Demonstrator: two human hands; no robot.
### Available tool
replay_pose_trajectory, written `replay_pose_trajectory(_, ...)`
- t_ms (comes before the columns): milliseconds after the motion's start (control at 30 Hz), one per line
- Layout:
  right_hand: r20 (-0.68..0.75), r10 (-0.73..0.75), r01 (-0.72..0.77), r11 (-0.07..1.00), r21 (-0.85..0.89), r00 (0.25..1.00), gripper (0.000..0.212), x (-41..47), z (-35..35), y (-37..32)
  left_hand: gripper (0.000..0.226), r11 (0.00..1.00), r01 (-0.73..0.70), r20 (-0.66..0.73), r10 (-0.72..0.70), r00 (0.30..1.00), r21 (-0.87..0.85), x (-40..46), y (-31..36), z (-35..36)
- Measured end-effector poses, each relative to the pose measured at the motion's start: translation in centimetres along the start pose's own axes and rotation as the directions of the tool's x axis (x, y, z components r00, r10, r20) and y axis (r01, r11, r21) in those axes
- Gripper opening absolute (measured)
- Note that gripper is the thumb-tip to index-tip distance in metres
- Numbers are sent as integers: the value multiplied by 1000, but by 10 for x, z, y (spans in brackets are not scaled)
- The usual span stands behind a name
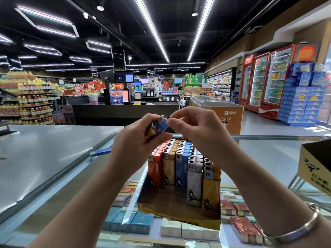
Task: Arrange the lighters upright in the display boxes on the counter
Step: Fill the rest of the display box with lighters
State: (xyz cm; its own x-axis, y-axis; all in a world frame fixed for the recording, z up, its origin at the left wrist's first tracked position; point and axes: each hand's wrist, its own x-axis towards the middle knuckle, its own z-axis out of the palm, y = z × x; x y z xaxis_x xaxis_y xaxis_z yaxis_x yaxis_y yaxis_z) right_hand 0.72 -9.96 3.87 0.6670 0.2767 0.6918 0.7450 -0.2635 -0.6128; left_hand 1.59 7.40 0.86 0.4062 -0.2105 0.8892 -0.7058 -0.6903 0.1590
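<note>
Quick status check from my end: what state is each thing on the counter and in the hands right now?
Left hand: grips a small bunch of lighters.
Right hand: fingertips pinch the top of the held blue lighter.
Display box: open, partly filled, front floor bare.
Lighters in box: upright in rows.
Loose blue lighter: lying flat on the counter.
Second box: at right edge, contents hidden.

lighters [182,169]: "Keyra" | orange freezer [231,120]: "蒙牛" | red cooler [268,110]: Coca-Cola script
</note>
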Motion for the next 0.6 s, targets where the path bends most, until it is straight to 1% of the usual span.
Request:
replay_pose_trajectory(67,30,-5,5,1000,-26,1000,8,-1,2,1,48,998,-51,-10,52,999,44,0,3,0)
replay_pose_trajectory(133,24,17,-16,999,-46,1000,8,-1,2,2,47,995,-75,-10,75,997,65,0,6,2)
replay_pose_trajectory(200,15,38,-38,999,-38,999,7,-1,2,2,46,997,-63,6,63,998,37,0,8,4)
replay_pose_trajectory(233,18,45,-44,999,-16,999,4,-1,1,1,42,999,-44,17,44,999,-10,0,8,4)
replay_pose_trajectory(267,19,49,-50,999,16,999,1,-1,1,0,36,996,1,24,1,1000,-88,0,8,4)
replay_pose_trajectory(300,11,52,-53,997,53,999,4,-1,0,-1,31,979,70,24,-67,997,-192,1,8,4)
replay_pose_trajectory(333,-2,59,-59,993,100,998,7,-1,-2,-3,26,945,142,17,-143,990,-295,2,7,3)
replay_pose_trajectory(367,-22,73,-69,985,160,997,10,-1,-4,-4,21,914,188,4,-200,980,-360,2,6,3)
replay_pose_trajectory(400,-45,99,-87,971,223,994,11,-1,-7,-5,17,905,215,-10,-235,972,-368,3,4,3)
replay_pose_trajectory(433,-66,125,-102,955,279,990,13,0,-10,-6,12,910,243,-12,-262,965,-337,3,1,2)
replay_pose_trajectory(467,-80,147,-115,941,320,986,15,0,-13,-7,7,910,286,11,-297,955,-300,3,-2,2)
replay_pose_trajectory(500,-85,157,-119,933,338,984,16,1,-15,-8,6,898,342,62,-339,939,-277,3,-4,3)
replay_pose_trajectory(567,-58,136,-112,945,308,989,16,0,-17,-10,7,835,465,236,-408,882,-293,1,-8,4)
replay_pose_trajectory(600,-34,104,-92,963,254,994,17,0,-16,-10,5,794,528,322,-437,840,-301,1,-9,4)
